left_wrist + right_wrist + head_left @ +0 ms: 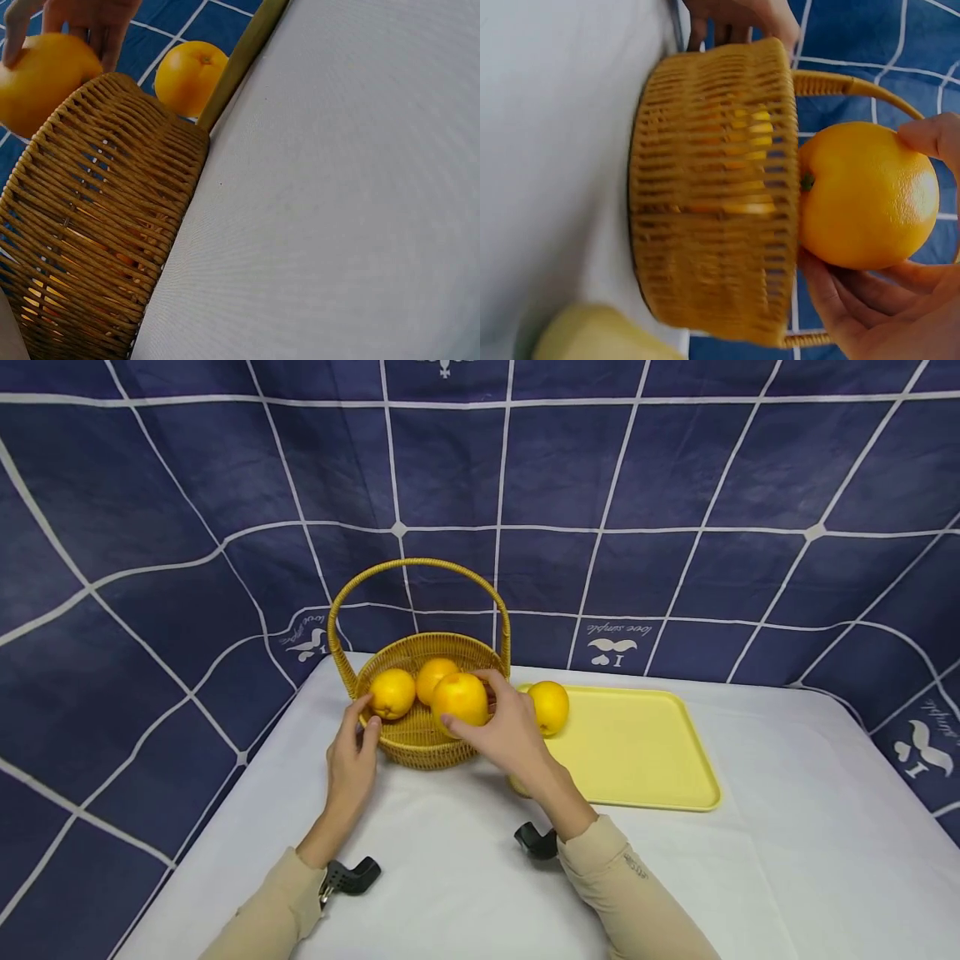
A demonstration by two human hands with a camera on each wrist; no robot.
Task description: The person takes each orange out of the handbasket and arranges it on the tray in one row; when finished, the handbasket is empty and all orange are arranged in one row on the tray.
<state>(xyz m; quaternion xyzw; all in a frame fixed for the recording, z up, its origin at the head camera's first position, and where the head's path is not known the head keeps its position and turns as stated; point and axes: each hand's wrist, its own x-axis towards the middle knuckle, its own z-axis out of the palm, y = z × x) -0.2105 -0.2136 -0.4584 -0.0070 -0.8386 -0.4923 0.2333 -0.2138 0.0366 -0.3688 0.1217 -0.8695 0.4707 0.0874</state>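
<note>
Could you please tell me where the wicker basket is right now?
In the head view, the wicker basket stands slightly left of centre on the white table, just left of the yellow tray, with the left hand at its rim.

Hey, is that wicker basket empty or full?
Partly filled: two oranges show inside the basket, with bare weave beside them; the right hand holds a third orange above it.
</note>
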